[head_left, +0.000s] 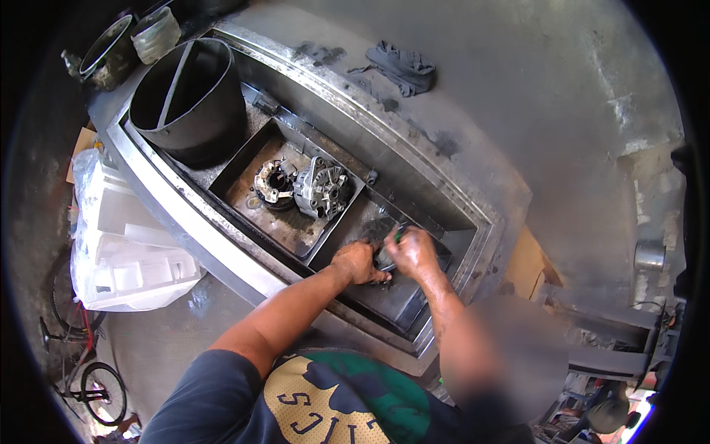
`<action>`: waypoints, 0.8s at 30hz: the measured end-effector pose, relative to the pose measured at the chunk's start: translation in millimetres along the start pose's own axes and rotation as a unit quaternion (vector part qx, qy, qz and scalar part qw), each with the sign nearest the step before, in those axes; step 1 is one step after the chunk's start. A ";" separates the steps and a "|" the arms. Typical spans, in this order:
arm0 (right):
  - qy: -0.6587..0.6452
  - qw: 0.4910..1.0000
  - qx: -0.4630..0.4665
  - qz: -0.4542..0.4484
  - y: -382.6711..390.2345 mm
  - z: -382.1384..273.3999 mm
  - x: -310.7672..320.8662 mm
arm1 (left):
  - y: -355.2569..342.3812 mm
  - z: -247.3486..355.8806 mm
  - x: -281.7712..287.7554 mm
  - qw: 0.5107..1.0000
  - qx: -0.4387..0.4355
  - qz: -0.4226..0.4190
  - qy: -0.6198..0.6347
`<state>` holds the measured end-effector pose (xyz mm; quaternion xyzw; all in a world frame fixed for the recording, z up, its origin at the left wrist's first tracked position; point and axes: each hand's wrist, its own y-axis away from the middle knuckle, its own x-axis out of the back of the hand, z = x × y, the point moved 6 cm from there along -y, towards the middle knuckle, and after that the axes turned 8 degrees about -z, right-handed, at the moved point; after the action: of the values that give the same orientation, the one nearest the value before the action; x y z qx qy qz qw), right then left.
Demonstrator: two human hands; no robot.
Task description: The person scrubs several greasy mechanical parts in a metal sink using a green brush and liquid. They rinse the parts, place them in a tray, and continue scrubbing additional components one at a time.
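Observation:
My left hand is closed around the near side of a greyish metal part low in the metal wash basin; fingers hide most of it. Against the part's right side, my right hand is wrapped round a tool whose green end shows above the fist. Its working end is covered. Left of the hands, in a shallow dirty tray, sit a silver finned alternator housing and a round part with a pale bracket. Both forearms look wet.
A big black bucket with a bar across its mouth stands at the basin's far left end. Beyond it are a dark pot and a clear plastic container. A dark rag lies past the far rim. White foam packaging sits at left.

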<state>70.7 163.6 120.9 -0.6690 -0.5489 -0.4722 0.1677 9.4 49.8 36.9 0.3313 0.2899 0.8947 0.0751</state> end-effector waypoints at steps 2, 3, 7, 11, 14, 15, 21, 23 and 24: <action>-0.063 0.994 -0.038 -0.077 3.8 17.1 -26.4 | 5.8 2.1 3.8 0.999 0.005 -0.017 0.049; -0.033 0.995 -0.083 -0.039 1.0 45.5 -22.0 | 13.4 10.9 9.3 1.000 -0.003 -0.010 0.026; -0.051 0.980 -0.151 0.115 7.0 115.5 -32.8 | 31.7 10.6 7.3 0.997 -0.036 -0.018 -0.066; -0.009 0.966 -0.232 -0.117 19.7 175.2 -89.3 | 17.7 11.0 12.1 0.990 -0.073 -0.051 -0.105; -0.055 0.950 -0.255 0.173 33.0 128.3 -20.1 | 20.4 14.8 13.1 0.993 -0.050 -0.065 -0.084; -0.050 0.948 -0.220 0.226 30.9 84.7 9.7 | 20.4 14.4 16.6 0.995 -0.025 -0.057 -0.078; -0.053 0.998 -0.015 0.019 21.6 11.8 -4.6 | -22.1 28.5 21.8 0.992 0.015 -0.080 -0.100; -0.096 0.989 -0.075 0.088 21.0 39.5 9.0 | -24.5 32.1 32.8 0.993 0.064 -0.076 -0.065; -0.004 0.985 -0.020 0.171 18.5 30.8 23.8 | -24.4 31.4 33.2 0.993 0.054 -0.082 -0.065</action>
<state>99.8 193.8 130.4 -0.7582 -0.4173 -0.4450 0.2303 2.4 95.4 60.5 0.3676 0.3586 0.8450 0.1493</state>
